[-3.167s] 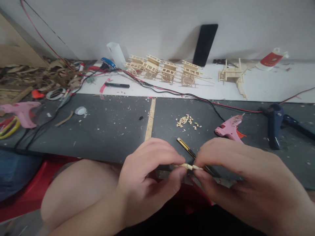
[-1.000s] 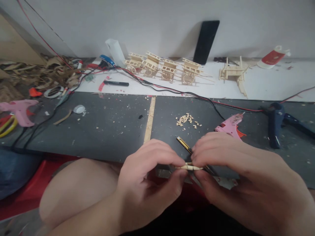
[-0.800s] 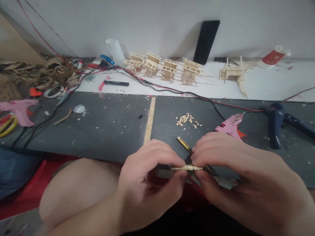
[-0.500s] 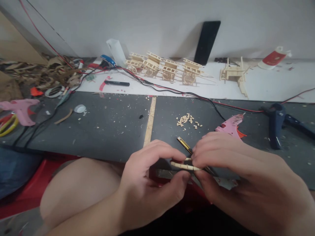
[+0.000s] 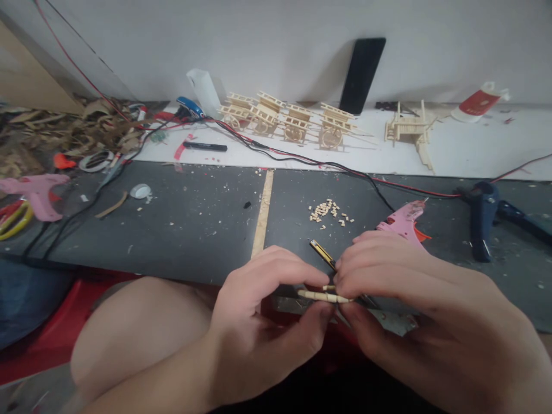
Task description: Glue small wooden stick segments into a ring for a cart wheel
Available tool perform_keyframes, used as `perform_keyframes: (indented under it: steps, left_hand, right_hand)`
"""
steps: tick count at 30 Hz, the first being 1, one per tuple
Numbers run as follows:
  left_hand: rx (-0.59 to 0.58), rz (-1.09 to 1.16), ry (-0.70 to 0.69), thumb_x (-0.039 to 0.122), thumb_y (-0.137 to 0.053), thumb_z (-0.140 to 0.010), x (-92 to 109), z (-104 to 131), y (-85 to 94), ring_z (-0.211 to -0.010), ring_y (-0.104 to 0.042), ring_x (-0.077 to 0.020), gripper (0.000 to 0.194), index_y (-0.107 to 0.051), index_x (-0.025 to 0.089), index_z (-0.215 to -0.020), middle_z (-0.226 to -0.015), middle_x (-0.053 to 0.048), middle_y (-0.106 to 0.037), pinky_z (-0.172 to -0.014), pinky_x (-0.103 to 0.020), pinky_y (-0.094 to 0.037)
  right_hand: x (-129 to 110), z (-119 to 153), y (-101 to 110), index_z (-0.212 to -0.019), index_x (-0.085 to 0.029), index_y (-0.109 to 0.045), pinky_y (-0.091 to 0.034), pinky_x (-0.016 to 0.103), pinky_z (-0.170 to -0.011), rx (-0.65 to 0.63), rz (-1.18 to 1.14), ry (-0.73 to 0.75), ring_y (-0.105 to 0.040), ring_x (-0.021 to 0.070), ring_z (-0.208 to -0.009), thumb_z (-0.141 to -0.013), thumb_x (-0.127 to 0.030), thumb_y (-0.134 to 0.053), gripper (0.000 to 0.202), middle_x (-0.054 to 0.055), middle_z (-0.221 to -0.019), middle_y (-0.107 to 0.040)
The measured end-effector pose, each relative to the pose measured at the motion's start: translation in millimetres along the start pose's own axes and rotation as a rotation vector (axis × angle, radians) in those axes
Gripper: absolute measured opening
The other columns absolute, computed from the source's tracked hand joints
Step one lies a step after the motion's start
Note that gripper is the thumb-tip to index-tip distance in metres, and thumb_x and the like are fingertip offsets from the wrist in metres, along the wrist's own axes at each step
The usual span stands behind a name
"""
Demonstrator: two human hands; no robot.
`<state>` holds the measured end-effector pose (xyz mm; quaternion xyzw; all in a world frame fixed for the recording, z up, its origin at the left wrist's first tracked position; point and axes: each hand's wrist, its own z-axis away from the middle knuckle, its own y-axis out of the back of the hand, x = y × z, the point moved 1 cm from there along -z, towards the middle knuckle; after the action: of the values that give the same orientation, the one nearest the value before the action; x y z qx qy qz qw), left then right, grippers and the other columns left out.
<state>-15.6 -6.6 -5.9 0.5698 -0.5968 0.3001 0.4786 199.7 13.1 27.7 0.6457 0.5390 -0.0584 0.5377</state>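
Observation:
Between my two hands, at the near edge of the grey table, is a small pale wooden piece (image 5: 323,296) made of thin sticks. My left hand (image 5: 276,305) pinches it from the left with thumb and forefinger. From the right, my right hand (image 5: 401,293) closes its fingertips on the same piece, hiding its right end. Just beyond the fingers lies a yellow and black utility knife (image 5: 322,254), partly covered by my right hand. Farther back is a scatter of tiny cut wooden bits (image 5: 325,211).
Several miniature wooden carts (image 5: 293,121) line the white board, with another wooden model (image 5: 409,129) to their right. Pink glue guns (image 5: 403,220) lie on both sides. Cables (image 5: 302,158) cross the table. A dark blue tool (image 5: 483,218) rests at right; scrap wood (image 5: 64,123) heaps at left.
The wooden piece has tilted slightly and sits a little lower, so its two sticks look closer together. My left fingertips have shifted slightly toward my right hand.

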Motion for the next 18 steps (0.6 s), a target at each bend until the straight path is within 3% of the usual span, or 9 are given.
perform_keyframes:
  steps: [7,13,18]
  left_hand:
    - [-0.010,0.015,-0.055,-0.001,-0.080,-0.092,0,-3,-1.4,-0.086,-0.075,-0.0179,0.023,-0.081,0.017,-0.106,-0.092,-0.005,-0.082,-0.082,-0.035,-0.061]
    - [0.039,-0.048,-0.057,0.005,-0.088,-0.089,-3,5,-4.8,-0.095,-0.077,-0.0179,0.040,-0.078,0.021,-0.125,-0.105,-0.004,-0.084,-0.090,-0.034,-0.062]
    - [0.030,-0.075,-0.046,0.005,-0.085,-0.090,-2,8,-5.5,-0.095,-0.079,-0.0200,0.045,-0.077,0.026,-0.129,-0.107,-0.003,-0.085,-0.088,-0.034,-0.064]
  right_hand:
    - [0,0,0,-0.094,-0.024,-0.074,-0.056,0.032,-0.096,0.001,0.012,-0.003,-0.074,0.0103,-0.089,-0.100,-0.008,-0.064,0.020,-0.005,-0.090,-0.077]
    - [1,-1,1,-0.090,-0.025,-0.071,-0.055,0.029,-0.090,-0.006,0.032,-0.011,-0.071,0.0079,-0.081,-0.098,-0.008,-0.065,0.020,-0.007,-0.085,-0.075]
    - [1,-3,1,-0.091,-0.025,-0.072,-0.056,0.028,-0.088,-0.010,0.043,0.001,-0.072,0.0080,-0.080,-0.098,-0.007,-0.065,0.020,-0.007,-0.086,-0.076]
